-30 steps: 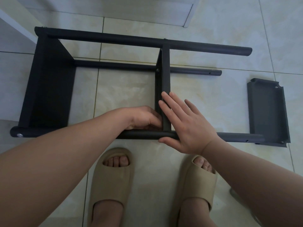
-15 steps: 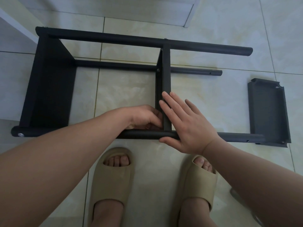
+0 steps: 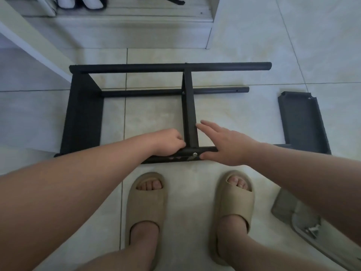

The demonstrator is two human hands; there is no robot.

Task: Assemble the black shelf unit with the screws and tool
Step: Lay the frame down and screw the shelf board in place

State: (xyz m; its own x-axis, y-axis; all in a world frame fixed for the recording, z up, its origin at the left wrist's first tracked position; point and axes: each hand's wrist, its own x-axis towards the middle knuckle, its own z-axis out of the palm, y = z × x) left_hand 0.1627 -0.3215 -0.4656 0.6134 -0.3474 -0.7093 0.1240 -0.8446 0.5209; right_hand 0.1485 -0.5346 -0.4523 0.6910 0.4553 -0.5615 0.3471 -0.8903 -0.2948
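**Both hands at the shelf's middle joint**

The black shelf unit (image 3: 82,114) lies on its side on the tiled floor (image 3: 156,114), its end panel at the left. The left hand (image 3: 169,142) sits with fingers curled where the middle panel (image 3: 189,114) meets the front tube (image 3: 210,149); whether it grips anything cannot be told. A screw (image 3: 194,154) shows in the tube. The right hand (image 3: 228,145) has straight fingers touching the panel and its thumb on the tube. A loose panel (image 3: 303,122) lies far right.

Single head-worn view, looking steeply down, close above the tiled floor (image 3: 244,45)
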